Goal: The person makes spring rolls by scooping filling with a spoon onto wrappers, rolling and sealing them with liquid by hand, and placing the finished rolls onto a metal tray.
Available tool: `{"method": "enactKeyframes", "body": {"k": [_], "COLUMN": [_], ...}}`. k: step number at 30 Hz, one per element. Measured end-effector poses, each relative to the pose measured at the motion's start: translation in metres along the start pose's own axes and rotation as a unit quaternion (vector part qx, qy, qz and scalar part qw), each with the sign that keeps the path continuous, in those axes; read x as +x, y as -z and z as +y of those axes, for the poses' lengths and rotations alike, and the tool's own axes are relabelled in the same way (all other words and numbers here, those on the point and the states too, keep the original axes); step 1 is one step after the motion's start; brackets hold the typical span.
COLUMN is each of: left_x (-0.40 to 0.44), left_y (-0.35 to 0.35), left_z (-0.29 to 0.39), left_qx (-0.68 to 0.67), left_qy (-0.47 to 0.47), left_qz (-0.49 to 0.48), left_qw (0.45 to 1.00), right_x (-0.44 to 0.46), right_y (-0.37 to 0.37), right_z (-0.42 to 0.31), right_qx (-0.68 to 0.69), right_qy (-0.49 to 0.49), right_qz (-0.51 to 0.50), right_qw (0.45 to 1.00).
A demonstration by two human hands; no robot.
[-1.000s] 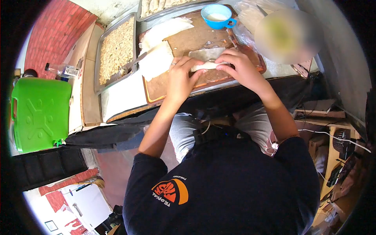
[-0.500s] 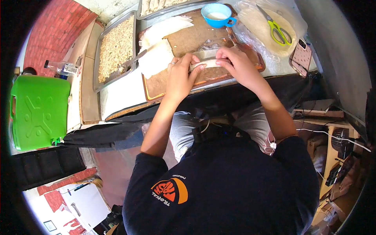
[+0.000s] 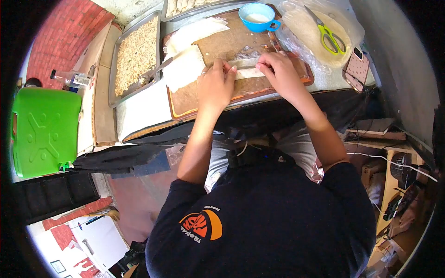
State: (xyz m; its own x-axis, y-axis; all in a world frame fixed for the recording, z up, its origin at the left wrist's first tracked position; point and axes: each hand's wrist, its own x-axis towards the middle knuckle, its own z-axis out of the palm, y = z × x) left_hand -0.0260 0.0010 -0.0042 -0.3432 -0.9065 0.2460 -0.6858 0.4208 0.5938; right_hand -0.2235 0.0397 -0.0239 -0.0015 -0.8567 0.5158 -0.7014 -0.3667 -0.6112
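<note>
A partly rolled spring roll [image 3: 249, 72] in a pale, thin wrapper lies on the brown board [image 3: 241, 90], near its front edge. My left hand [image 3: 218, 82] is closed at its left end, thumb and fingertips pressed on the wrapper. At the right end my right hand [image 3: 278, 72] pinches the wrapper between thumb and fingers. Part of the roll is hidden under the fingers. Just left of my left hand, square wrappers [image 3: 185, 69] lie flat, with more folded wrappers [image 3: 199, 33] behind them. A blue cup [image 3: 255, 25] with white contents stands at the board's back edge.
A metal tray of chopped filling [image 3: 137, 51] with a metal utensil [image 3: 162, 65] sits left. Finished rolls [image 3: 185, 6] fill a tray behind. Green-handled scissors [image 3: 330, 39] lie on bagged wrappers [image 3: 301, 28]; a phone [image 3: 356, 68] is at right. A green jerrycan [image 3: 46, 132] stands far left.
My left hand has turned, its thumb now nearer the wrapper's back edge. My right fingers have shifted slightly along the right end. More of the roll's middle shows between the hands.
</note>
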Motion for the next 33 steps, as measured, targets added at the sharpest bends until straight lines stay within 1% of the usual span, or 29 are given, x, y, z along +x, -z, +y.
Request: {"method": "enactKeyframes", "body": {"k": [1, 2, 4, 5, 8, 10, 11, 13, 14, 17, 20, 22, 23, 25, 27, 28, 31, 33], "left_x": [0.000, -0.001, -0.003, -0.003, -0.005, -0.007, -0.008, -0.010, -0.010, -0.010, -0.010, -0.011, -0.012, -0.013, -0.014, -0.014, -0.014, -0.015], "left_y": [-0.003, -0.006, -0.012, -0.011, -0.007, -0.006, -0.003, 0.003, 0.002, 0.000, -0.001, -0.004, -0.003, -0.001, -0.002, -0.003, -0.004, -0.002], "left_z": [0.000, 0.000, 0.000, 0.000, -0.004, -0.009, -0.011, -0.013, -0.015, -0.017, -0.016, -0.020, -0.020, -0.019, -0.020, -0.020, -0.021, -0.019], "left_qx": [0.006, 0.011, 0.021, 0.015, -0.003, -0.017, -0.018, -0.023, -0.027, -0.032, -0.025, -0.025, -0.026, -0.026, -0.033, -0.038, -0.076, -0.068], "left_qy": [0.004, -0.007, -0.030, -0.032, -0.049, -0.071, -0.075, -0.081, -0.079, -0.071, -0.070, -0.084, -0.077, -0.068, -0.074, -0.078, -0.057, -0.066], "left_qz": [0.007, 0.050, 0.135, 0.133, 0.130, 0.135, 0.118, 0.085, 0.088, 0.099, 0.111, 0.127, 0.120, 0.106, 0.118, 0.124, 0.102, 0.110], "left_qw": [1.000, 0.999, 0.990, 0.990, 0.990, 0.988, 0.990, 0.993, 0.993, 0.992, 0.991, 0.988, 0.989, 0.992, 0.990, 0.988, 0.990, 0.989], "right_x": [0.001, 0.003, 0.004, 0.005, 0.007, 0.009, 0.010, 0.013, 0.014, 0.022, 0.055, 0.082, 0.096, 0.111, 0.118, 0.119, 0.117, 0.115], "right_y": [0.001, 0.002, 0.002, 0.003, 0.003, 0.004, 0.005, 0.007, 0.008, 0.014, 0.022, 0.027, 0.028, 0.021, 0.018, 0.013, 0.012, 0.016], "right_z": [0.000, 0.000, 0.003, 0.004, 0.006, 0.000, -0.003, -0.006, -0.007, -0.014, -0.008, 0.002, 0.009, 0.029, 0.036, 0.038, 0.037, 0.030], "right_qx": [0.005, 0.009, -0.037, -0.060, -0.037, -0.015, -0.005, -0.026, -0.037, -0.103, -0.102, -0.161, -0.190, -0.242, -0.308, -0.299, -0.311, -0.319], "right_qy": [-0.012, -0.023, 0.020, 0.042, -0.009, -0.037, -0.050, -0.056, -0.059, 0.005, 0.045, 0.121, 0.157, 0.136, 0.103, 0.107, 0.092, 0.093], "right_qz": [-0.007, -0.015, 0.002, 0.011, -0.019, -0.011, -0.008, -0.030, -0.041, -0.036, 0.068, 0.100, 0.117, 0.050, -0.036, -0.033, -0.054, -0.023], "right_qw": [1.000, 1.000, 0.999, 0.997, 0.999, 0.999, 0.999, 0.998, 0.997, 0.994, 0.991, 0.974, 0.962, 0.959, 0.945, 0.948, 0.944, 0.943]}}
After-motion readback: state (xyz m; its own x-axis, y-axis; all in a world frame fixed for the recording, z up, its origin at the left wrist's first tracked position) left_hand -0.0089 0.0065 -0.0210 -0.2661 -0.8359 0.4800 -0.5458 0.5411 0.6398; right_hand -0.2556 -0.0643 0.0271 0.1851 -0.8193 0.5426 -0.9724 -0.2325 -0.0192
